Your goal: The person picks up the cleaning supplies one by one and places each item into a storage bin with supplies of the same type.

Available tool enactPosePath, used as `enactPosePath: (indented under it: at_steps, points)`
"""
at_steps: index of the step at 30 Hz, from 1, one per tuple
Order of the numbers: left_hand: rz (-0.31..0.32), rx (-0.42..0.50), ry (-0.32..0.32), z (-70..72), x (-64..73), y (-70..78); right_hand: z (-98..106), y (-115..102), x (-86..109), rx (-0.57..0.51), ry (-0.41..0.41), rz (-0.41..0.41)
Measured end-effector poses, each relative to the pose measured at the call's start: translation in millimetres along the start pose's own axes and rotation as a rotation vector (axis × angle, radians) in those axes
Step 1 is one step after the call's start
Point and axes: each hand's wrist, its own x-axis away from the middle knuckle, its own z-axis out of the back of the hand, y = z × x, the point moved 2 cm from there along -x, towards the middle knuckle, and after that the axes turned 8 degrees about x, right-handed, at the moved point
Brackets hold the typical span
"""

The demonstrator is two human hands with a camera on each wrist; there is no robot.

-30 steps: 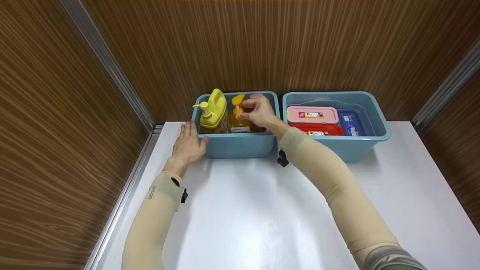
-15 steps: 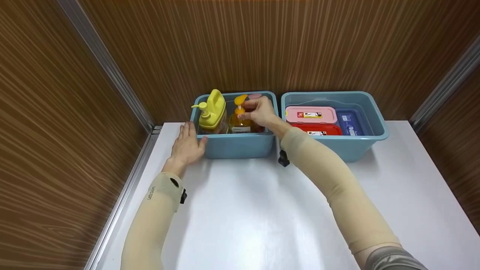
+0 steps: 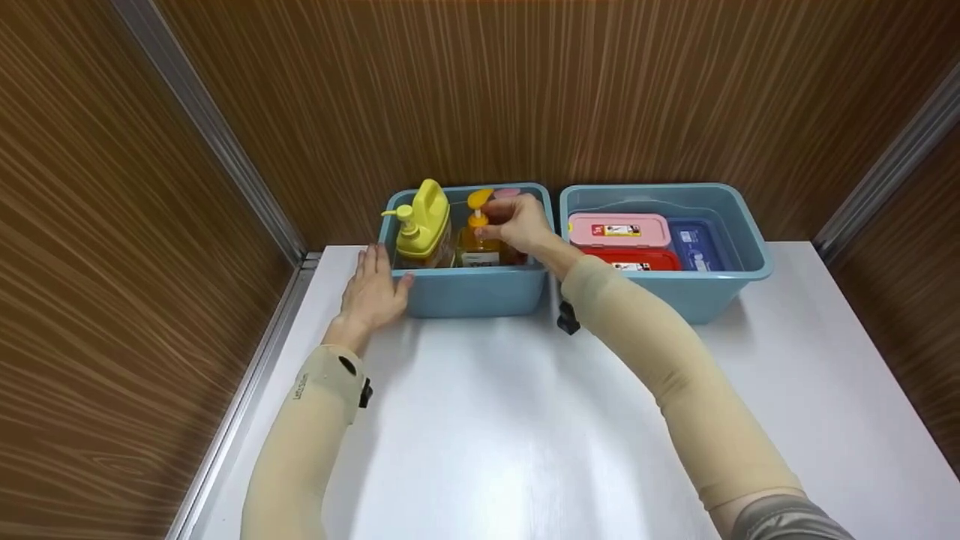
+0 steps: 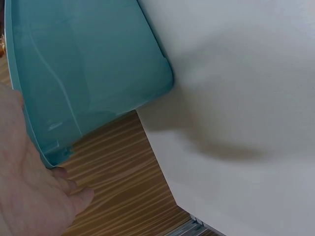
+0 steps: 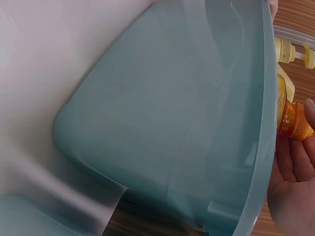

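Observation:
My right hand (image 3: 527, 225) reaches into the left blue tub (image 3: 480, 294) and pinches an amber pump bottle (image 3: 480, 244) just below its orange pump head. In the right wrist view, thumb and fingers sit around the bottle's orange collar (image 5: 295, 122). The bottle stands upright in the tub, its lower part hidden by the front wall. Left of it stands a yellow jug-shaped pump bottle (image 3: 426, 225) with a handle. My left hand (image 3: 371, 295) rests against the tub's left side, fingers straight, thumb at the front rim. A pink pump head (image 3: 507, 193) shows partly behind my right hand.
A second blue tub (image 3: 690, 296) stands close to the right, holding boxes with pink (image 3: 619, 229), red (image 3: 645, 259) and dark blue (image 3: 696, 245) lids. Both tubs are near the brown wood-grain back wall (image 3: 525, 90) on a white table (image 3: 480, 420).
The amber bottle's pump head has shifted slightly right, away from the yellow jug, with my right hand still pinching the bottle. My left hand keeps its place at the tub.

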Motion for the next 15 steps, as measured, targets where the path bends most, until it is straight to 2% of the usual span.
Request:
enactPosePath:
  at_steps: [7,15]
  points:
    - [0.017,0.001,-0.016,3.5,-0.8,-1.7,4,-4,3.3,0.033,-0.037,0.012]
    - [0.032,0.006,-0.04,14.5,-1.4,-9.2,8,-15,7.8,0.16,-0.052,0.07]
